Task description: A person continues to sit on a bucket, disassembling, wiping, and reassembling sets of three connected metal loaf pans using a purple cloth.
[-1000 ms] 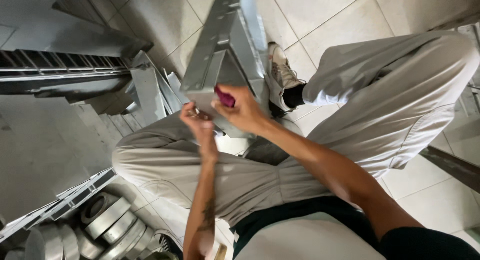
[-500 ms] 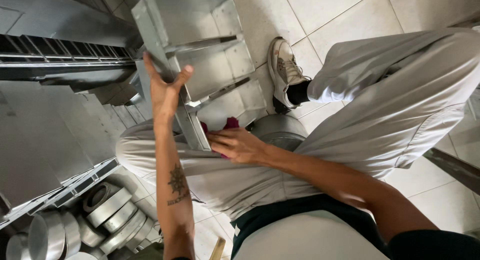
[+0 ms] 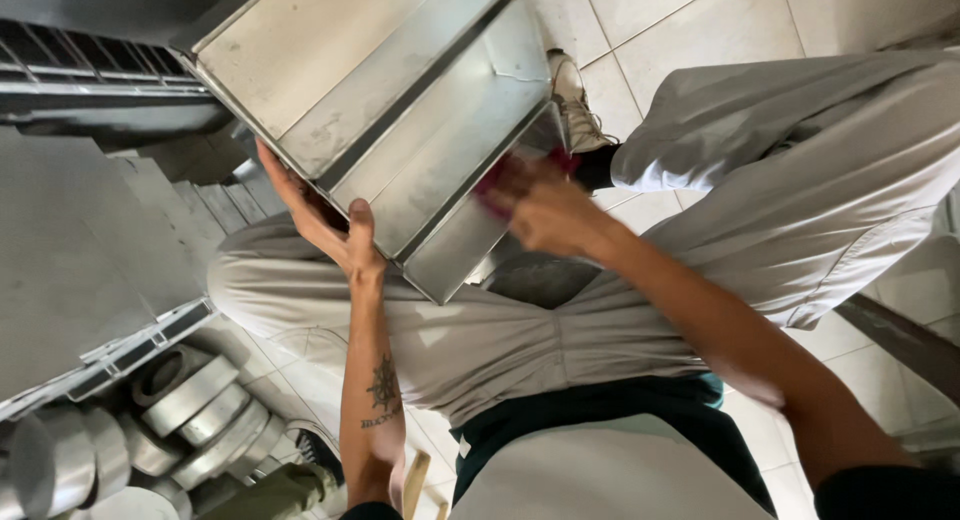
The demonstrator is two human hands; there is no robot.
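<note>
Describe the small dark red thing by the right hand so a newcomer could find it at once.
Start at the big folded sheet-metal piece held over the lap. At its lower right edge the right hand presses a dark red object, blurred and partly hidden. It is the only red thing among grey metal, pale trousers and tiles.

Dull grey sheet-metal tray (image 3: 400,110) — smooth, faintly scuffed; red cloth (image 3: 500,185) soft; floor tiles (image 3: 680,20) matt, pale; trousers (image 3: 800,180) woven cotton.

Head camera looks steeply down, close over lap (image 3: 520,330) and floor (image 3: 680,20).
</note>
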